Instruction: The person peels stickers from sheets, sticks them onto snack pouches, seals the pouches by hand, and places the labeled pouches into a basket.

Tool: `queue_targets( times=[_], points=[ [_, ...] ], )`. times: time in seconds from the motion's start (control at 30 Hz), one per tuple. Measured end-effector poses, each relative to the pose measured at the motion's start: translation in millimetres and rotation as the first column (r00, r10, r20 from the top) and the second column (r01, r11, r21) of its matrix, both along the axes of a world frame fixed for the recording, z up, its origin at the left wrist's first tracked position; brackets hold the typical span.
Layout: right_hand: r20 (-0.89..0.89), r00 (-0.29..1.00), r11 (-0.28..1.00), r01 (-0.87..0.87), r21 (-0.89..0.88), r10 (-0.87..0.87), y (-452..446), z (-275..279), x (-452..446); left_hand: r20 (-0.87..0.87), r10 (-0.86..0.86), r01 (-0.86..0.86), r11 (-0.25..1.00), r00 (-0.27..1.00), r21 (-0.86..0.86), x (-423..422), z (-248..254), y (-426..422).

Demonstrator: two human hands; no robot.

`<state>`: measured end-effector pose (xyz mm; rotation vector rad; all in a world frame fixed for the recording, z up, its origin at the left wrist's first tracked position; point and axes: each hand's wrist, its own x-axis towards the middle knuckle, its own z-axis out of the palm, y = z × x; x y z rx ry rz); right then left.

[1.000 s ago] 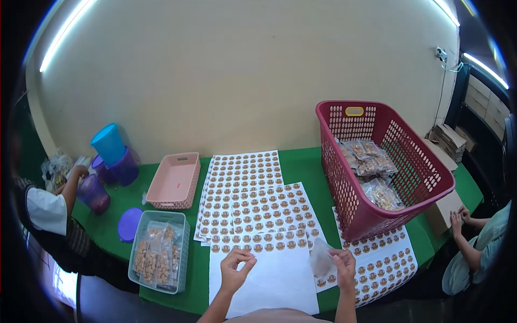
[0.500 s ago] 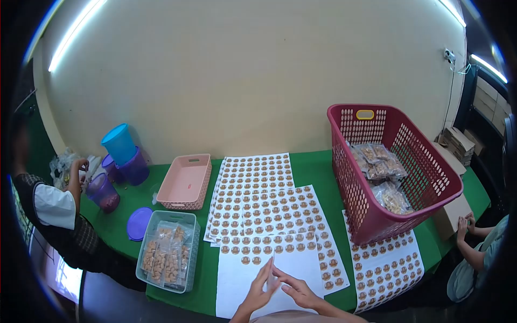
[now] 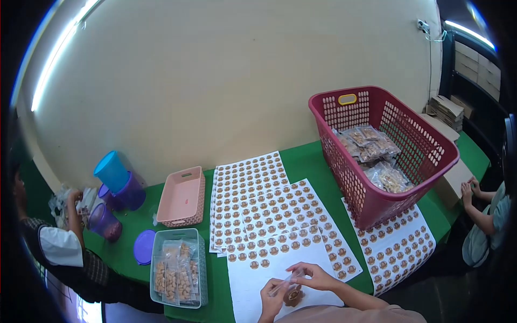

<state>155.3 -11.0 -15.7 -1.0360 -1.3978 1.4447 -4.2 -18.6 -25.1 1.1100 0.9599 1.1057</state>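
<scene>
Low over the front sticker sheet [image 3: 245, 285], both my hands hold a small clear plastic packet [image 3: 293, 295]. A round brown label, like those on the sheets, shows on its front, with brownish contents around it. My left hand [image 3: 272, 299] pinches the packet's left edge. My right hand [image 3: 315, 276] grips the clear upper part, fingers bent over it. Part of the packet is hidden behind my fingers. Further white sheets with rows of round brown stickers [image 3: 250, 177] lie beyond my hands.
Left of the sheets stands a teal basket [image 3: 202, 280] of filled packets, with a pink basket [image 3: 180, 196] behind it. A large maroon basket [image 3: 371, 207] holding packets stands right. One person [image 3: 62, 245] works at the left near purple containers [image 3: 105, 222]; another person's hands [image 3: 469, 189] are at the right.
My hands have moved from pressed close together to holding the packet tilted, so its labelled front now shows. The whole view has tilted and shifted slightly.
</scene>
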Motion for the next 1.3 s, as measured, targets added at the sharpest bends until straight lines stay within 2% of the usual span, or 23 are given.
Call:
queue_targets(
  times=[0.13, 0.27, 0.3, 0.33, 0.4, 0.47, 0.5, 0.53, 0.6, 0.67, 0.73, 0.8, 0.87, 0.93, 0.97, 1.0, 1.03, 1.07, 1.13, 1.17, 1.2, 1.27, 1.3],
  points=[
    [-0.057, 0.998, 0.998, 0.033, 0.059, -0.029, -4, -2, 8, 0.039, -0.026, 0.024, 0.999, 0.999, 0.049, 12, 10, 7],
    [0.032, 0.99, 0.964, 0.126, 0.232, -0.137, -16, 8, 14, -0.024, -0.124, 0.126, 0.99, 0.992, 0.068, 9, 1, 10],
    [0.03, 0.988, 0.963, 0.138, 0.229, -0.149, -20, 8, 13, 0.057, -0.132, 0.13, 0.99, 0.99, 0.046, 11, 5, 8],
    [0.028, 0.975, 0.944, 0.207, 0.256, -0.222, -25, 8, 10, 0.057, -0.143, 0.14, 0.989, 0.988, 0.047, 11, 5, 8],
    [0.027, 0.954, 0.915, 0.278, 0.293, -0.298, -30, 4, 8, -0.008, -0.083, 0.083, 0.979, 0.997, 0.187, 10, 4, 10],
    [0.102, 0.898, 0.87, 0.38, 0.312, -0.429, -32, -2, 11, 0.036, -0.134, 0.126, 0.977, 0.99, 0.171, 5, 4, 14],
    [0.11, 0.873, 0.863, 0.437, 0.253, -0.474, -34, 2, 13, 0.077, -0.178, 0.165, 0.975, 0.981, 0.15, 1, 5, 17],
    [0.111, 0.87, 0.858, 0.44, 0.264, -0.48, -33, 3, 17, 0.116, -0.22, 0.205, 0.97, 0.969, 0.128, -2, 7, 21],
    [0.033, 0.888, 0.849, 0.426, 0.312, -0.458, -35, 5, 24, 0.062, -0.285, 0.271, 0.946, 0.956, 0.178, -7, 15, 26],
    [0.043, 0.911, 0.878, 0.381, 0.29, -0.409, -35, 9, 27, 0.016, -0.337, 0.331, 0.932, 0.941, 0.15, -7, 19, 28],
    [-0.024, 0.939, 0.906, 0.338, 0.253, -0.343, -34, 16, 26, 0.024, -0.348, 0.341, 0.928, 0.937, 0.148, -5, 21, 29],
    [-0.01, 0.954, 0.92, 0.291, 0.261, -0.299, -35, 8, 28, 0.022, -0.297, 0.293, 0.949, 0.955, 0.114, 0, 25, 29],
    [-0.257, 0.925, 0.957, 0.289, 0.003, -0.278, -36, 5, 25, -0.022, -0.358, 0.358, 0.927, 0.934, 0.115, 0, 17, 29],
    [-0.299, 0.909, 0.952, 0.307, 0.01, -0.29, -34, 4, 22, 0.069, -0.059, 0.039, 0.964, 0.996, 0.263, 12, 25, 21],
    [-0.276, 0.874, 0.909, 0.418, 0.003, -0.401, -32, 4, 20, -0.019, -0.108, 0.109, 0.953, 0.994, 0.284, 2, 12, 26],
    [-0.252, 0.826, 0.853, 0.522, 0.002, -0.505, -30, 5, 18, -0.024, -0.192, 0.191, 0.944, 0.981, 0.268, -3, 12, 27],
    [-0.269, 0.805, 0.826, 0.562, 0.056, -0.529, -28, 7, 13, -0.057, -0.286, 0.289, 0.908, 0.957, 0.304, -5, 14, 27],
    [-0.197, 0.853, 0.864, 0.501, 0.052, -0.483, -29, 7, 10, -0.093, -0.376, 0.384, 0.859, 0.922, 0.338, -4, 17, 27],
    [0.04, 0.921, 0.902, 0.37, 0.22, -0.387, -32, 15, -3, -0.18, -0.409, 0.447, 0.817, 0.895, 0.363, 4, 39, 19],
    [-0.012, 0.958, 0.918, 0.28, 0.281, -0.288, -30, 17, -9, -0.445, -0.222, 0.452, 0.727, 0.867, 0.518, 8, 42, 19],
    [-0.057, 0.98, 0.918, 0.196, 0.346, -0.188, -29, 20, -14, -0.446, -0.245, 0.472, 0.714, 0.861, 0.517, 9, 39, 21],
    [-0.023, 0.973, 0.903, 0.22, 0.37, -0.228, -26, 24, -14, -0.162, -0.174, 0.219, 0.92, 0.971, 0.324, 5, 22, 26],
    [-0.032, 0.965, 0.92, 0.258, 0.296, -0.26, -22, 16, -10, -0.036, -0.096, 0.101, 0.979, 0.995, 0.179, 4, 20, 28]
  ],
)
